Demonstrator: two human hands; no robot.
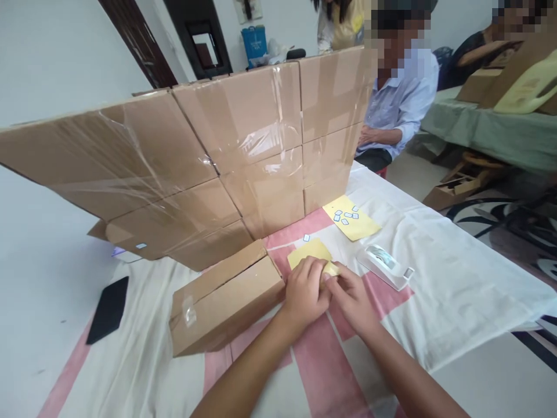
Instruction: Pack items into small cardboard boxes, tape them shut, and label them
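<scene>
My left hand (307, 287) and my right hand (351, 299) meet over the table, fingers closed on a small piece of yellow paper (331, 269) that looks folded. Most of that piece is hidden by my fingers. Just beyond my left hand lies another yellow sheet (310, 253), partly covered by it. One small blue-edged label (306, 238) rests on the cloth behind. Farther back, a yellow sheet (361, 227) carries several similar small labels. To the right of my hands is a white tape dispenser (383, 265).
A closed long cardboard box (235, 296) lies left of my hands. Behind it rises a wall of taped cardboard boxes (261, 128). A flat black object (108, 307) lies at the left on the tablecloth (470, 278). A person in a light blue shirt (404, 98) sits past the table's far end.
</scene>
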